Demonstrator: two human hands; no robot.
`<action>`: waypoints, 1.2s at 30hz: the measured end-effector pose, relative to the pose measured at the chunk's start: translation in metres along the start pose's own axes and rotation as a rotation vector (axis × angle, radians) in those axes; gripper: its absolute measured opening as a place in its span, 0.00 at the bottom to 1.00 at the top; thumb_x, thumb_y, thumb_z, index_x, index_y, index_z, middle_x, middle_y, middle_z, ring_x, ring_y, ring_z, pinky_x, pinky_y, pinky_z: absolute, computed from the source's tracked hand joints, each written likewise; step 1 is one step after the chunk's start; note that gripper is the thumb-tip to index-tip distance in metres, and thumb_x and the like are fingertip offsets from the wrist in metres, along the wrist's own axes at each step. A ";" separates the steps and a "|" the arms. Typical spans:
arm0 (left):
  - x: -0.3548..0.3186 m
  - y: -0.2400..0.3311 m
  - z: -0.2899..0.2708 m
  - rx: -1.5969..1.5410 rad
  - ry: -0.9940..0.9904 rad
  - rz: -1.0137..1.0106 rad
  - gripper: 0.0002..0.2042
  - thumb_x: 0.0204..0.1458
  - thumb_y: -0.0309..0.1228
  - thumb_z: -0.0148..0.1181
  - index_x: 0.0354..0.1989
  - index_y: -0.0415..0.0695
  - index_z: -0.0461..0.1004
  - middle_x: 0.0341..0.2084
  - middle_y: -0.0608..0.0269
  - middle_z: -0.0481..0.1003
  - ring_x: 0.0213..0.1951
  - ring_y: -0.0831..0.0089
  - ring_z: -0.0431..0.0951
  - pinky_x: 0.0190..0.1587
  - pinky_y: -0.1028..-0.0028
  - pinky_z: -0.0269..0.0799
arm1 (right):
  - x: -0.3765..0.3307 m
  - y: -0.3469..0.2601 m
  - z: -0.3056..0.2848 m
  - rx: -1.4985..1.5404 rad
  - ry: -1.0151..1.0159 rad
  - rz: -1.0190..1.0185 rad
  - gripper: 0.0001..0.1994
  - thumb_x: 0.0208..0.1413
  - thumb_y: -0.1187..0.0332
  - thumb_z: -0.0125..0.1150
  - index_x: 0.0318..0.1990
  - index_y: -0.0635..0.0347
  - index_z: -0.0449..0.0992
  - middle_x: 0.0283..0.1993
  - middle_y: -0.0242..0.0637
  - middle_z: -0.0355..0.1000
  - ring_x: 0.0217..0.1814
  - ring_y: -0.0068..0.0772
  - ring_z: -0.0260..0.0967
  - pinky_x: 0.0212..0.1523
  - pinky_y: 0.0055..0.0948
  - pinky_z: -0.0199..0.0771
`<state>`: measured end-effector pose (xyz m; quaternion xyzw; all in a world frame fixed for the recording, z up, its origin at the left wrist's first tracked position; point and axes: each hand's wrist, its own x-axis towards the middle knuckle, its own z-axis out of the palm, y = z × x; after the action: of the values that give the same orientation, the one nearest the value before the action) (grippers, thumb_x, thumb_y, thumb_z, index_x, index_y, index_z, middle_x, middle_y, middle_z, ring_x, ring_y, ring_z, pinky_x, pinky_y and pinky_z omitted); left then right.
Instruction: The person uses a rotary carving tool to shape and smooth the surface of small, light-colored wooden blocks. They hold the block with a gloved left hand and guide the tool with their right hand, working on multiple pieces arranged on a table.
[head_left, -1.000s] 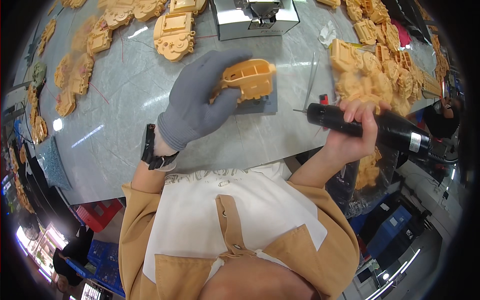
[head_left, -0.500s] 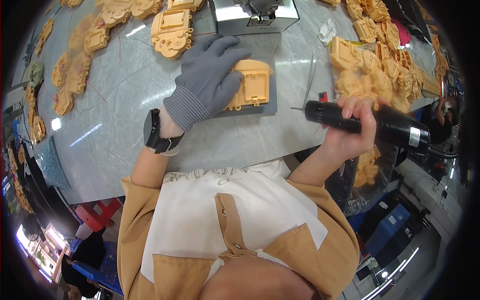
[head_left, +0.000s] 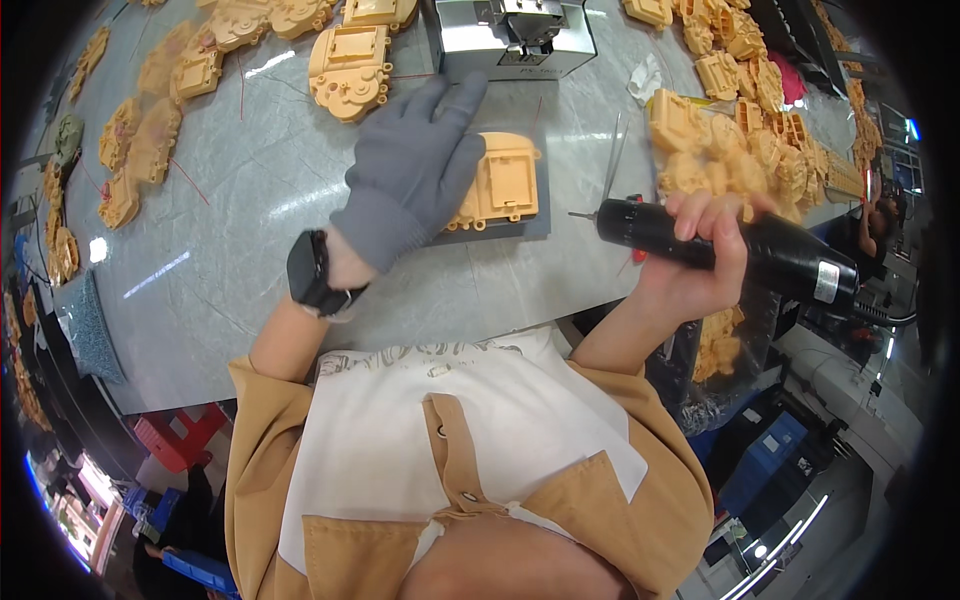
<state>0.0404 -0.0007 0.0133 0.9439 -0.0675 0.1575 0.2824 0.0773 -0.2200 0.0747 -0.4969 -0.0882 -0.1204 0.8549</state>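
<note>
My left hand (head_left: pixel 415 165), in a grey glove, is open, fingers stretched toward the far side. Its thumb side overlaps the left part of a yellow-orange plastic housing (head_left: pixel 508 185), hiding that part; I cannot tell how firmly it touches. The housing lies on a dark flat pad (head_left: pixel 540 215) in front of me. In my bare right hand (head_left: pixel 705 250) is a black electric screwdriver (head_left: pixel 640 225), fingers wrapped round its body. Its thin bit points left, a short way from the housing, touching nothing.
Beyond the housing stands a silver box-shaped device (head_left: pixel 520 70) with a black mechanism. Yellow-orange housings (head_left: pixel 350 75) lie along the far left, and a heap of similar parts (head_left: pixel 720 140) fills the right. Tweezers (head_left: pixel 613 155) and a small red-and-black item (head_left: pixel 638 250) lie near the screwdriver.
My left fingers have drawn together and shifted slightly left off the housing's top edge, showing more of it. The screwdriver stays in my right hand, slightly further left in view.
</note>
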 end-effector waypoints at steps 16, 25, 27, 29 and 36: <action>-0.042 0.000 0.010 -0.272 0.089 -0.120 0.40 0.30 0.39 0.71 0.56 0.48 0.60 0.53 0.45 0.59 0.52 0.49 0.64 0.52 0.58 0.63 | 0.086 0.045 0.117 -0.100 -0.336 -0.274 0.20 0.44 0.81 0.55 0.47 0.69 0.60 0.17 0.34 0.64 0.14 0.24 0.60 0.20 0.21 0.63; -0.044 -0.007 0.013 -0.283 0.101 -0.091 0.40 0.26 0.36 0.73 0.54 0.44 0.61 0.54 0.41 0.60 0.54 0.47 0.63 0.54 0.61 0.62 | 0.088 0.063 0.128 -0.359 -0.349 -0.229 0.17 0.42 0.84 0.54 0.42 0.67 0.62 0.17 0.32 0.64 0.14 0.20 0.60 0.18 0.19 0.60; -0.048 -0.008 0.009 -0.241 0.092 -0.114 0.41 0.25 0.35 0.73 0.54 0.44 0.61 0.54 0.43 0.60 0.55 0.47 0.62 0.55 0.59 0.60 | 0.082 0.062 0.124 -0.405 -0.398 -0.178 0.14 0.42 0.81 0.54 0.39 0.67 0.63 0.18 0.34 0.64 0.15 0.25 0.60 0.23 0.24 0.62; -0.049 -0.010 0.007 -0.229 0.081 -0.106 0.41 0.25 0.35 0.73 0.54 0.45 0.60 0.54 0.44 0.61 0.55 0.46 0.62 0.56 0.58 0.59 | 0.076 0.061 0.097 -0.515 -0.449 -0.127 0.07 0.43 0.78 0.53 0.33 0.67 0.65 0.18 0.37 0.62 0.19 0.32 0.62 0.31 0.34 0.67; -0.049 -0.010 0.011 -0.223 0.095 -0.100 0.41 0.24 0.34 0.73 0.53 0.45 0.60 0.53 0.46 0.62 0.54 0.48 0.63 0.59 0.55 0.54 | 0.082 0.040 0.083 -0.028 -0.434 -0.198 0.22 0.44 0.83 0.50 0.50 0.63 0.58 0.18 0.36 0.62 0.17 0.30 0.61 0.28 0.36 0.67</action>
<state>-0.0007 0.0034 -0.0165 0.9002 -0.0240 0.1792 0.3961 0.1643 -0.1383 0.1047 -0.5118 -0.3164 -0.0955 0.7930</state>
